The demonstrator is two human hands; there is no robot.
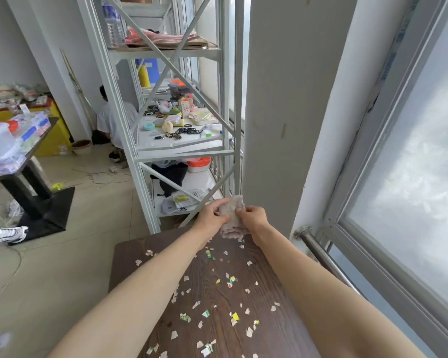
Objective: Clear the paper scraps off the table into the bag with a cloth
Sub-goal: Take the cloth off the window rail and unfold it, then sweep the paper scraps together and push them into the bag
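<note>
While the scraps (219, 301) lie scattered over nearly the whole dark wooden table (130, 254), from the far edge at twelve o'clock down to the near edge at six, I have both arms stretched out and the cloth (232, 215) held up off the surface, just past the table's far end. My left hand (211, 215) has its fingers closed on the cloth's left side, and my right hand (252, 218) pinches its right side; the lower part hangs bunched between them. I judge the step in hand to be readying the cloth, so I should fold it into a flat pad with a broad straight edge, since a loose wad would ride over thin paper bits and leave them behind. Once it is folded, I would set it down at the far edge and draw it in long overlapping strokes towards one side, pressing evenly, herding the scraps into one heap, not flicking them. Quick strokes could send light pieces over the edge at nine o'clock onto the floor. I cannot see the bag anywhere from here, so I must find it and hold it below the table edge before pushing the heap off.
</note>
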